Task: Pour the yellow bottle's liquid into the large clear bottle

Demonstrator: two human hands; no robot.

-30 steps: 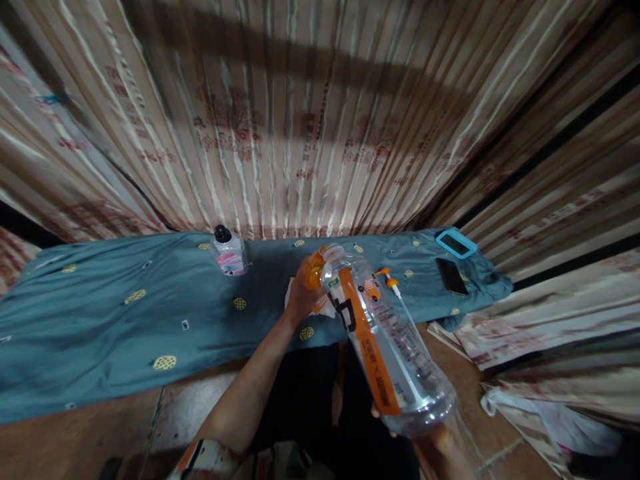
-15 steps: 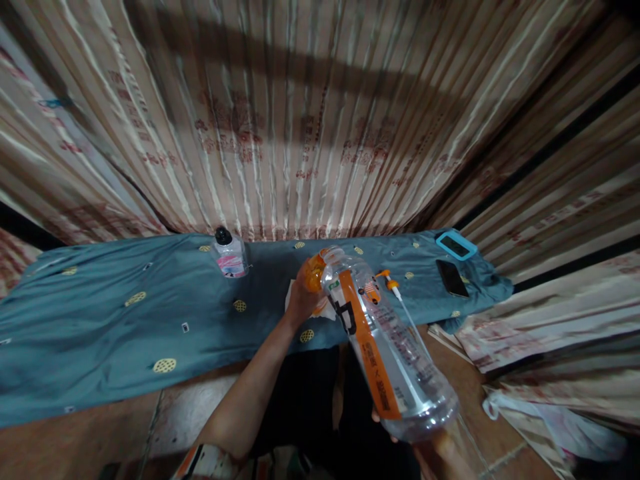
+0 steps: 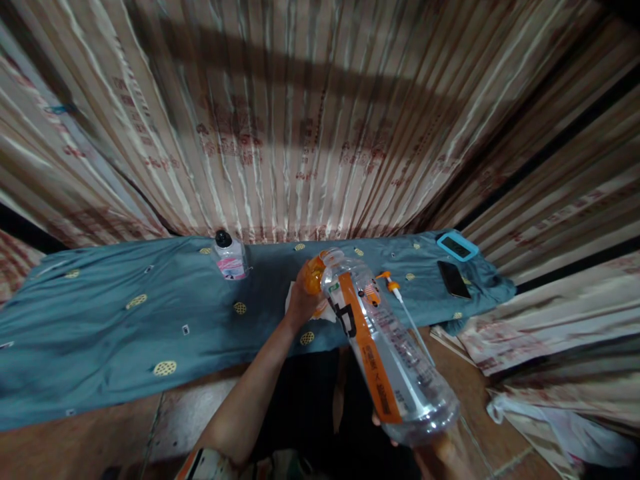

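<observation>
A large clear plastic bottle (image 3: 385, 353) with an orange and silver label lies tilted in front of me, its mouth up and to the left. My right hand (image 3: 435, 453) grips it near the base, partly hidden behind it. Beside the bottle's mouth, my left hand (image 3: 303, 297) is closed around an orange see-through container (image 3: 315, 275), whose exact kind I cannot make out. Under that hand shows a white sheet with orange marks (image 3: 325, 311). Right of the bottle, an orange pump head (image 3: 391, 283) with a long white tube rests on the table, the tube running towards the bottle.
A blue cloth with yellow prints (image 3: 100, 333) covers the long table. On it stand a clear bottle with black cap (image 3: 231, 260) at left, and at right a black phone (image 3: 453, 279) and a blue-framed digital device (image 3: 457, 246). Patterned curtains (image 3: 300, 120) hang behind and at the sides.
Both hands, the large bottle and the orange container keep almost the same position. The view has shifted very slightly.
</observation>
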